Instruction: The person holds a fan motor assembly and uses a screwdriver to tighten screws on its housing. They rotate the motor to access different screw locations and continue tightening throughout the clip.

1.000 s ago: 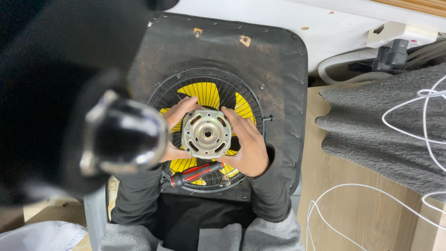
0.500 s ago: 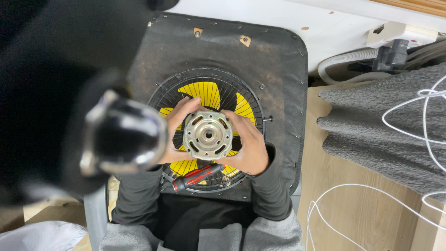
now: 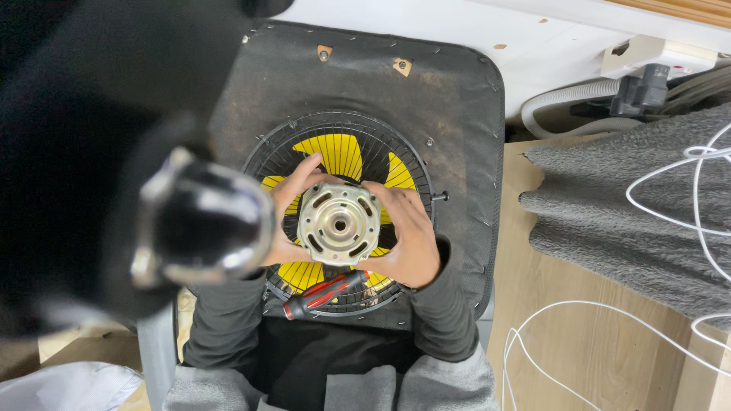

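A red-and-black screwdriver (image 3: pixel 326 294) lies loose on the near rim of the fan guard (image 3: pixel 266 156), just in front of the wrists. It is not restrained; any tilt of the guard could roll it off toward the lap.

The left hand (image 3: pixel 288 217) and right hand (image 3: pixel 407 232) hold a round metal motor (image 3: pixel 339 223) between them, over the centre of the guard. The fingers of both hands are clamped on the motor's sides, left fingers (image 3: pixel 301 173) curled over its upper edge. The shaft end faces up. The motor looks heavy for its size; a slackened grip on either side could likely drop it onto the yellow blades (image 3: pixel 339 152) below and crack one.

The guard rests on a dark, worn seat pad (image 3: pixel 457 114). The pad is not fixed as far as can be seen, so a push could shift the whole assembly.

A blurred dark object (image 3: pixel 202 221) close to the camera hides the left forearm.

Beyond, a grey cloth (image 3: pixel 632 205) and white cables (image 3: pixel 670 183) lie on the floor to the right; the cables could snag.
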